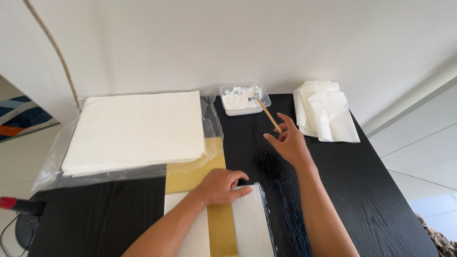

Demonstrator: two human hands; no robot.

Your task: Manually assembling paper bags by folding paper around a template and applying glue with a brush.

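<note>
Head view: looking down on a black wood-grain table (371, 190) that fills the lower frame, pushed against a plain white wall (228, 43).
Room: pale floor tiles at far right; a striped rug in blue, orange and white shows at the left edge. A thin cord (57, 52) hangs down the wall at upper left. A red-tipped tool (19, 205) lies at the lower left table edge.
Upper left of frame: a thick stack of cream paper sheets (138, 131) resting on clear plastic wrap (52, 164).
Top centre: a clear plastic tub (244, 101) holding white paste, just in front of the wall.
Upper right: a small pile of folded white papers (326, 114).
Bottom centre: a white folded sheet (252, 223) lying over a gold strip (223, 233), both on the table.
Left hand (221, 186): fingers curled and pressing down on the top edge of the white folded sheet, holding it flat.
Right hand (290, 143): raised over the table centre, fingers pinching the lower end of a thin wooden stick (269, 114). The stick slants up toward the tub, its far end in the paste.
Table sheen: a wet, glossy smear (281, 190) runs along the black surface just right of the white folded sheet.
</note>
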